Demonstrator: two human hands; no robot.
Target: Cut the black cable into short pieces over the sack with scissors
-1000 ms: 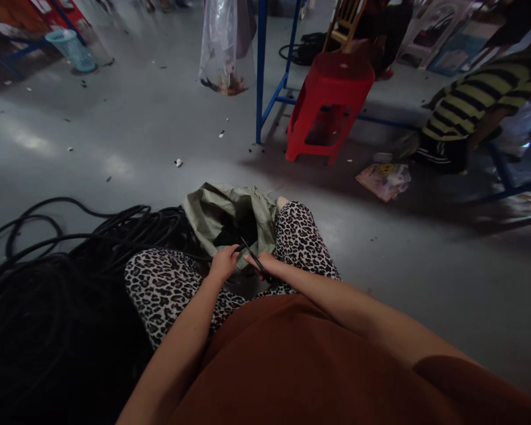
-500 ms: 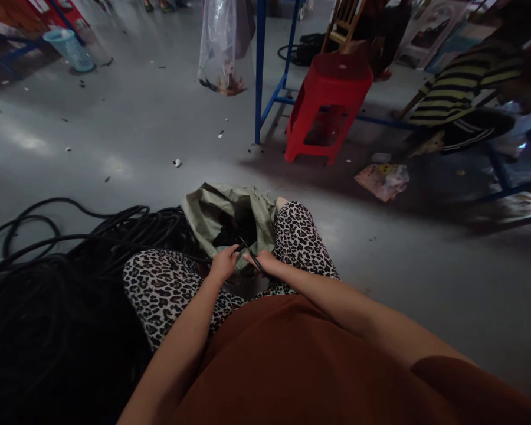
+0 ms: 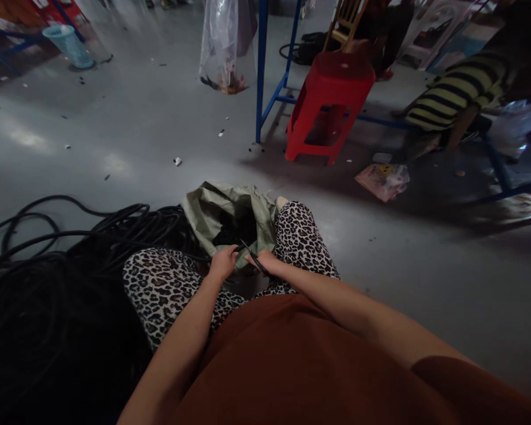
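My left hand [image 3: 223, 262] is closed around a length of black tubing [image 3: 239, 248], its end poking out past my fingers. In my closed right hand [image 3: 268, 260] is a pair of scissors [image 3: 260, 265] with dark handles, the thin blades pointing up and left near the tubing's end. Both hands are over the near rim of an open greenish woven sack [image 3: 198, 213] between my knees. Dark pieces [image 3: 244, 229] lie inside it, too dim to make out singly. From a big heap of black tubing [image 3: 128, 236] on the left, a strand runs across my leg toward my left hand.
A red plastic stool [image 3: 331, 106] stands ahead by a blue metal frame [image 3: 261, 71]. Beyond are a clear plastic bag [image 3: 221, 47] and a light-blue basket [image 3: 71, 46]. A person in a striped top [image 3: 455, 94] is at the right, near a printed packet [image 3: 384, 180] on the floor.
My hands, the tubing and the scissors stay almost in place. At the right, the person in the striped top has shifted, with an arm now lower.
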